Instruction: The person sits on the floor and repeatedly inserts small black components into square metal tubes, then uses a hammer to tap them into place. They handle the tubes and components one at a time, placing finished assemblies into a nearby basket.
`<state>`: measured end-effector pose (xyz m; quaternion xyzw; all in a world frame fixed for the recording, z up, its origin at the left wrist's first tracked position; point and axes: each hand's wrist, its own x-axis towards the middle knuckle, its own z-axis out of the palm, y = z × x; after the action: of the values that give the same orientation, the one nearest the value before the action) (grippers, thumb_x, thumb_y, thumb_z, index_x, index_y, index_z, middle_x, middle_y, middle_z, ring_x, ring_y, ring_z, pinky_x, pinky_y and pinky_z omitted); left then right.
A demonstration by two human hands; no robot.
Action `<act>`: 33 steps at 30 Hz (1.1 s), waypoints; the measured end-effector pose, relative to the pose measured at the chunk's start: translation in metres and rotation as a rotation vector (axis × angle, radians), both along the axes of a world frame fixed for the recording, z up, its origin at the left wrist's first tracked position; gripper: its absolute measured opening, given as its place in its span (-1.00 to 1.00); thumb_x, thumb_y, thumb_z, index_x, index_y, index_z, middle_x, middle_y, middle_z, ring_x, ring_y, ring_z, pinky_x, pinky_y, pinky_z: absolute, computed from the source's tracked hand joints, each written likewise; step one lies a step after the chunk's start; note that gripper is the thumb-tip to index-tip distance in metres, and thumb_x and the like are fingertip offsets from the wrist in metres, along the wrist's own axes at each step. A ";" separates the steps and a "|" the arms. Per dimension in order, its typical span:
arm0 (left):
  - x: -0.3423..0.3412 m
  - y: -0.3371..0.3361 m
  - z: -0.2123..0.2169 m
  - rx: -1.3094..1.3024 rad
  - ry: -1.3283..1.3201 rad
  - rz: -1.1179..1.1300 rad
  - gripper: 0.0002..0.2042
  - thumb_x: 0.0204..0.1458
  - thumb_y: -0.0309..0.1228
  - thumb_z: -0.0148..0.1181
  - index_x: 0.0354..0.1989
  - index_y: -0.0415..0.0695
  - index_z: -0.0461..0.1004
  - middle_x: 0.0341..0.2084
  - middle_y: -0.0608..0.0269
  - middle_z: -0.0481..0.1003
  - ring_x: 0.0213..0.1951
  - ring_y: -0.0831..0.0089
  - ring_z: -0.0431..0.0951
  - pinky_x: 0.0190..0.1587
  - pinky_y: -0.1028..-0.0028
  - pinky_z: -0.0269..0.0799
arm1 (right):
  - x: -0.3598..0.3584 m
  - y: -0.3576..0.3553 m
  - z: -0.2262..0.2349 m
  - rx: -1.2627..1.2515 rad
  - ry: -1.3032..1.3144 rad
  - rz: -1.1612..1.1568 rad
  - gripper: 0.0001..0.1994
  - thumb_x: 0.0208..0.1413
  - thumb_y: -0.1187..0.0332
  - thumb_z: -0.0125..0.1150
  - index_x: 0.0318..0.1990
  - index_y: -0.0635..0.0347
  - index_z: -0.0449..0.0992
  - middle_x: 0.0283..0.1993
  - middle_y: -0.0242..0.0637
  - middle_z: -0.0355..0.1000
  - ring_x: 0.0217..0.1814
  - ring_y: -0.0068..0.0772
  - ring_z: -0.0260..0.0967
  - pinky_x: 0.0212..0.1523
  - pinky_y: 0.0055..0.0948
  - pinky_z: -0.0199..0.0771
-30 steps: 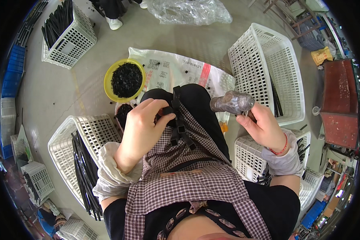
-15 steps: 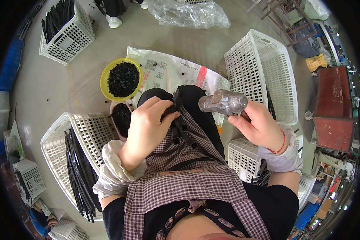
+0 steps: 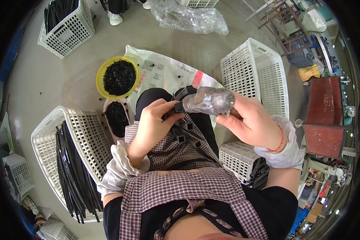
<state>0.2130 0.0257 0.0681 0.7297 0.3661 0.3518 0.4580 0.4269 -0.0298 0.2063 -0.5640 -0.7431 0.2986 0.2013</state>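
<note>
My left hand (image 3: 155, 125) is closed over my lap, thumb and forefinger pinching a black plastic piece (image 3: 179, 106). Several black square-ended strips (image 3: 181, 139) lie across my thighs and the checked apron beneath it. In my right hand (image 3: 254, 123) is a hammer (image 3: 209, 101), its head wrapped in clear film or tape. The hammer head's left end is close against the pinched piece; whether they touch I cannot tell. Most of the handle is hidden by my fingers. Beyond my knees stands a yellow basin (image 3: 100, 90) of small black plastic parts.
White baskets flank me: the left one (image 3: 87, 138) holds long black strips, with others at the right (image 3: 252, 74) and lower right (image 3: 233, 157). A pink container (image 3: 125, 141) of black parts sits by my left knee. A printed sack (image 3: 168, 66) covers floor ahead; a person's shoe (image 3: 115, 19) shows beyond.
The hammer in my right hand has moved left and nearer to my left hand, up to the black piece. My left hand keeps its pinch, and the whole view has shifted slightly.
</note>
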 end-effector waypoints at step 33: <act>0.011 -0.018 -0.006 0.051 -0.238 -0.013 -0.72 -0.18 -0.62 0.38 -0.23 -0.24 0.55 -0.37 0.21 0.50 -0.47 0.47 0.47 -0.42 0.54 0.39 | -0.004 -0.023 -0.006 -0.042 -0.093 -0.048 -0.70 0.15 0.20 0.22 -0.24 0.28 0.35 -0.57 -0.13 0.31 -0.56 -0.05 0.33 -0.54 -0.25 0.28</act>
<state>0.2243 0.0076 0.0620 0.6966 0.2954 0.4422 0.4816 0.4231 -0.0531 0.2007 -0.5988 -0.7316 0.2827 0.1620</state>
